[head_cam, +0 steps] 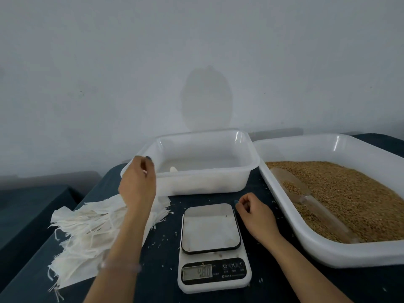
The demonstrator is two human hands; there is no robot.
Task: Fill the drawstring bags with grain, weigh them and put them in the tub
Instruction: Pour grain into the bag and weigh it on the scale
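A heap of flat white drawstring bags (87,232) lies on the dark table at the left. Above it my left hand (137,182) hovers at the near left corner of the white plastic tub (240,173), fingers loosely curled and holding nothing. A small pale bag (173,169) shows inside the tub behind the hand. The kitchen scale (213,248) stands in front, its platform bare and its display lit. My right hand (253,212) hangs loosely curled and holding nothing just right of the scale. The big white tray (328,252) at the right holds brown grain (349,193).
A clear plastic scoop (306,197) lies in the grain near the tray's left wall, with some grain in it. Loose grains are scattered on the dark tablecloth (166,259) around the scale. A plain wall rises behind the table; the table's left edge drops off beside the bags.
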